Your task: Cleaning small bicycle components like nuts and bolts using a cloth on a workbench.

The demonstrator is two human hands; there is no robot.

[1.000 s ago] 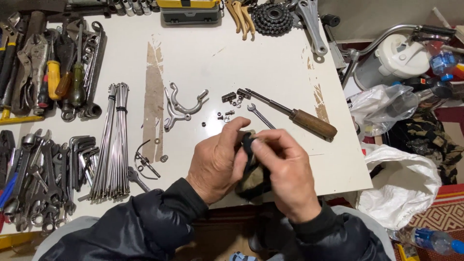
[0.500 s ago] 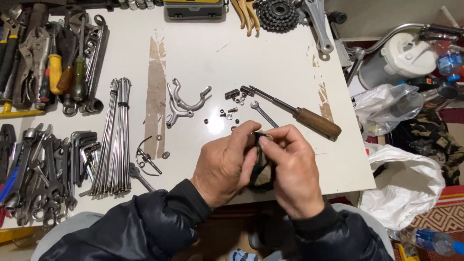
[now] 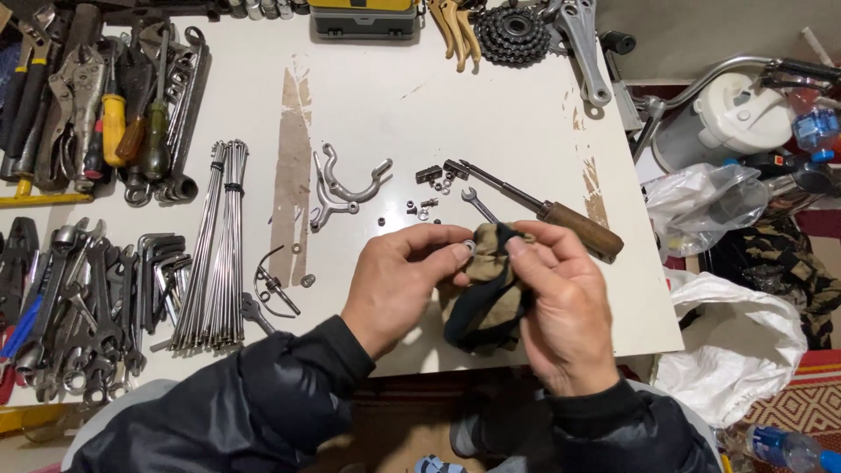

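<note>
Rag (image 3: 487,298) hangs lengthwise from both hands (image 3: 491,289).

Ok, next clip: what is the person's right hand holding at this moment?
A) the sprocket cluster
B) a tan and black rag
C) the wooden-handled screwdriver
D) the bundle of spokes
B: the right hand grips a tan and black rag, while the left hand pinches a small metal washer against it; the wooden-handled screwdriver lies untouched on the table.

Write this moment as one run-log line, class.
left hand: pinches small metal ring | right hand: holds tan-and-black rag | beyond: wooden-handled screwdriver, small wrench on white table
</note>
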